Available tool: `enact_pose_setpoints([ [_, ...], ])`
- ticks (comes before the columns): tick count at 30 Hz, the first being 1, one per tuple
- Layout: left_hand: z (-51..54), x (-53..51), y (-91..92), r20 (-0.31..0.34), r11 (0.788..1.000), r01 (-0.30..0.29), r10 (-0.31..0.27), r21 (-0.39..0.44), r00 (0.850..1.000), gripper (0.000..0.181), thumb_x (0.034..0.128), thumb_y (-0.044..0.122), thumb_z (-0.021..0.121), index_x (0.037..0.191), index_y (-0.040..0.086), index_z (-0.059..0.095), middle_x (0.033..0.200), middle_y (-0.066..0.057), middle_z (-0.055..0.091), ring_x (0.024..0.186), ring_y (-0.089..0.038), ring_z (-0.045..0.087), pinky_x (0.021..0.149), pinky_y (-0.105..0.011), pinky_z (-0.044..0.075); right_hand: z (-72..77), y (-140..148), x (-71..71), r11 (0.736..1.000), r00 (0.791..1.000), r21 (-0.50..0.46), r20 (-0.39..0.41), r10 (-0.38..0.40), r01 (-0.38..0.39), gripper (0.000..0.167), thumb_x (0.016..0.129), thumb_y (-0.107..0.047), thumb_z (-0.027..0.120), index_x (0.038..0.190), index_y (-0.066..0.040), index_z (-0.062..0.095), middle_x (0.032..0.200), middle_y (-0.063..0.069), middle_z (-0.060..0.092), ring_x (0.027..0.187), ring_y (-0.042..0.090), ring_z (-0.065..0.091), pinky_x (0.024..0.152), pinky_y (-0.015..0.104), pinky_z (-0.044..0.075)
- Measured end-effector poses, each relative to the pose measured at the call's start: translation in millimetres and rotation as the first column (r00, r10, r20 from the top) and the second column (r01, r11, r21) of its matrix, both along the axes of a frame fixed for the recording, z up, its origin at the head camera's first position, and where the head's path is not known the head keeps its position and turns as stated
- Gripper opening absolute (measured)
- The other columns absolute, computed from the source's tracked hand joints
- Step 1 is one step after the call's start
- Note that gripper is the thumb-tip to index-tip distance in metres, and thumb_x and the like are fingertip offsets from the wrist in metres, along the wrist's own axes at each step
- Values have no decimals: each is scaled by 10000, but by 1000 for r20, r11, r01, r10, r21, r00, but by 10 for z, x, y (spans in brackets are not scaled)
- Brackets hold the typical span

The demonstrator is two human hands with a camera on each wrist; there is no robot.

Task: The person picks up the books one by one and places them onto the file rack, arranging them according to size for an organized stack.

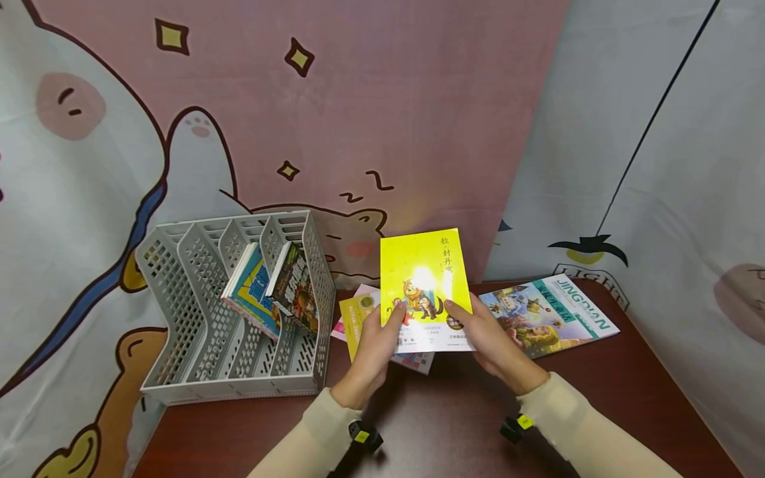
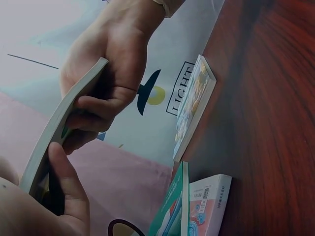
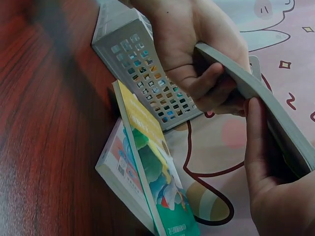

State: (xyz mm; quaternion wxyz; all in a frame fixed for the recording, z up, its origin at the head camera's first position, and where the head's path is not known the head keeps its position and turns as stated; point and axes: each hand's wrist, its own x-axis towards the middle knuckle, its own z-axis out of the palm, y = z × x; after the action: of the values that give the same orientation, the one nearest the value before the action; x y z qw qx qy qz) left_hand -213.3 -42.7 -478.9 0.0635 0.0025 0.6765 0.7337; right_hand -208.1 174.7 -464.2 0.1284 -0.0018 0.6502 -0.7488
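A yellow and white book [image 1: 412, 265] with cartoon animals on its cover is held up above the table in the head view. My left hand [image 1: 376, 342] grips its lower left side, thumb on the cover and fingers curled behind. On the lower right side, my right hand [image 1: 490, 335] grips it the same way. Both wrist views show the book edge-on and slightly bent, its spine or page edge [image 2: 64, 113] pale. Beneath it lie a yellow and green book [image 3: 152, 157] and a pinkish book [image 3: 123, 172], overlapping, partly hidden in the head view.
A grey slotted file rack [image 1: 239, 388] stands at the left, holding a blue-yellow group of books [image 1: 254, 292] and a dark-covered book [image 1: 293, 285]. A magazine-like book [image 1: 550, 312] lies at the right on the reddish-brown table [image 1: 454, 425]. A printed cloth [image 1: 418, 119] hangs behind.
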Motion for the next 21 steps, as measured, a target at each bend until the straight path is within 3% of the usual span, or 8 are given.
enact_pose_setpoints([
  [8, 26, -24, -24, 28, 1000, 26, -26, -10, 999, 413, 1128, 416, 623, 1349, 80, 719, 1019, -82, 833, 803, -114, 773, 709, -264, 617, -51, 70, -22, 1000, 1000, 16, -15, 18, -18, 553, 1191, -336, 495, 1663, -95, 336, 1130, -7, 802, 930, 165, 829, 803, 359, 693],
  [13, 86, -98, -102, 43, 999, 13, -11, -33, 999, 437, 1129, 452, 606, 1375, 98, 673, 968, -75, 781, 760, -142, 766, 675, -286, 629, -74, 116, -4, 993, 992, 35, -33, 118, -117, 581, 1179, -336, 534, 1646, -65, 321, 1155, 43, 797, 945, 205, 838, 806, 398, 702],
  [18, 190, -211, -231, 35, 999, 47, -47, 26, 998, 491, 1133, 528, 583, 1510, 214, 563, 1096, -119, 769, 865, -230, 810, 743, -367, 683, -87, 155, 44, 976, 975, 64, -64, 211, -207, 619, 1165, -338, 570, 1653, -47, 324, 1220, 135, 801, 963, 267, 847, 828, 465, 705],
  [21, 256, -292, -292, 20, 998, 30, -31, 55, 999, 524, 1113, 565, 607, 1504, 221, 560, 1119, -116, 765, 894, -234, 806, 761, -362, 680, -104, 182, 67, 966, 964, 62, -79, 254, -250, 618, 1167, -335, 567, 1660, -48, 329, 1227, 131, 807, 972, 289, 848, 834, 491, 703],
])
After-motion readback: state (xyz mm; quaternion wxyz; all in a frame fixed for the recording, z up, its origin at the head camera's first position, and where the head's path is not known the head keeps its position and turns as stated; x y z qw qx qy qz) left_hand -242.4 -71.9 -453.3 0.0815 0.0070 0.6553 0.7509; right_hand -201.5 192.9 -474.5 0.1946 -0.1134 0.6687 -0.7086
